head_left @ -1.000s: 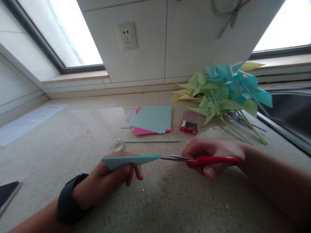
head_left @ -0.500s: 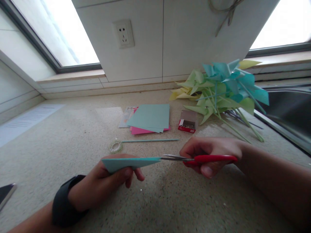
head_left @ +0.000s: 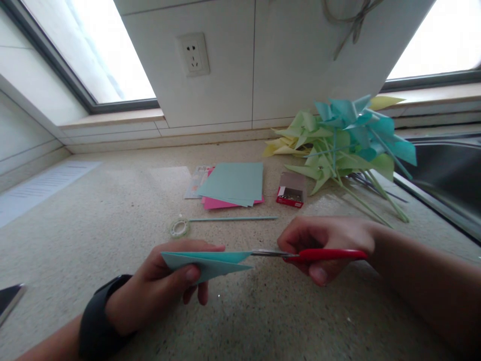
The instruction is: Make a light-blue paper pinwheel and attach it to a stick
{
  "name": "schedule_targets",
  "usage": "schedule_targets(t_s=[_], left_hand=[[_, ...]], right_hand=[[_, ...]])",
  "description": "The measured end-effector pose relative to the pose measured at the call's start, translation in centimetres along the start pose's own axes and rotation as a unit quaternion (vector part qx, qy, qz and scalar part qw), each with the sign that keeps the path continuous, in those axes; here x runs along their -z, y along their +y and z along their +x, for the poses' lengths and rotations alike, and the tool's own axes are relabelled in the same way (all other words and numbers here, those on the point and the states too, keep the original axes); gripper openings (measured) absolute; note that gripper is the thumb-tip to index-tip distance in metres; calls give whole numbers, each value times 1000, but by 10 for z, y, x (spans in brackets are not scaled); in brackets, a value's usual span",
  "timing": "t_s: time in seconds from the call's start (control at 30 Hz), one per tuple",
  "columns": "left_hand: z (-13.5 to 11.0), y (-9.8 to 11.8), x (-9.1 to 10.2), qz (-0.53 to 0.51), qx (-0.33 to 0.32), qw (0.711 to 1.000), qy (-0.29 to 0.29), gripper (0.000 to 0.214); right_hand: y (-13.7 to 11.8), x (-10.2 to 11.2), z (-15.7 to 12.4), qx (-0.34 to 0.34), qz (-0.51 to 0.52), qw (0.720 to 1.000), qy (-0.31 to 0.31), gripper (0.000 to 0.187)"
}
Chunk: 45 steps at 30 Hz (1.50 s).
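Observation:
My left hand (head_left: 169, 281) grips a folded sheet of light blue paper (head_left: 210, 265), thumb on the near face and fingers behind it. The paper's two layers gape apart at the right end. My right hand (head_left: 326, 243) is closed around red-handled scissors (head_left: 326, 254). Their metal blades look closed together, and the tips meet the right end of the paper's far layer. Beyond my hands, a roll of clear tape (head_left: 179, 228) lies beside a thin blue stick (head_left: 233, 219) on the counter.
Light blue and pink paper sheets (head_left: 233, 180) are stacked behind the stick. A small red box with a clear lid (head_left: 290, 195) stands beside them. Paper pinwheels (head_left: 349, 135) lie at the back right, by the sink (head_left: 443, 170). A phone (head_left: 9, 301) is at the left edge.
The scissor blades, slightly apart before, have come together. The folded paper's near layer has parted from the far one and dropped toward me. Both hands sit slightly lower in view.

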State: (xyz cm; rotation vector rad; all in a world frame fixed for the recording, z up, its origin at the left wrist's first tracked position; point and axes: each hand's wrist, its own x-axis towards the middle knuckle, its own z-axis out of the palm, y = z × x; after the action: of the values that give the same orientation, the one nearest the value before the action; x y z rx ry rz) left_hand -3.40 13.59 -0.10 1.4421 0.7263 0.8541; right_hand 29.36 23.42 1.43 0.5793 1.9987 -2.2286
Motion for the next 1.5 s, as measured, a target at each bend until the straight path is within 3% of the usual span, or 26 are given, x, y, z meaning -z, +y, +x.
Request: schedule_targets(t_s=[0.13, 0.5, 0.73, 1.5], left_hand=[[2, 1, -3, 24, 11, 1000, -14, 25], [7, 13, -8, 123, -79, 986, -85, 30], [10, 20, -11, 150, -86, 978, -115, 29], [7, 22, -9, 230, -87, 964, -97, 34]], right_hand=[[-1, -4, -1, -26, -8, 1000, 8, 52], [-2, -16, 3, -64, 37, 995, -64, 60], [-2, -20, 3, -79, 40, 994, -70, 59], [1, -19, 5, -40, 30, 997, -65, 55]])
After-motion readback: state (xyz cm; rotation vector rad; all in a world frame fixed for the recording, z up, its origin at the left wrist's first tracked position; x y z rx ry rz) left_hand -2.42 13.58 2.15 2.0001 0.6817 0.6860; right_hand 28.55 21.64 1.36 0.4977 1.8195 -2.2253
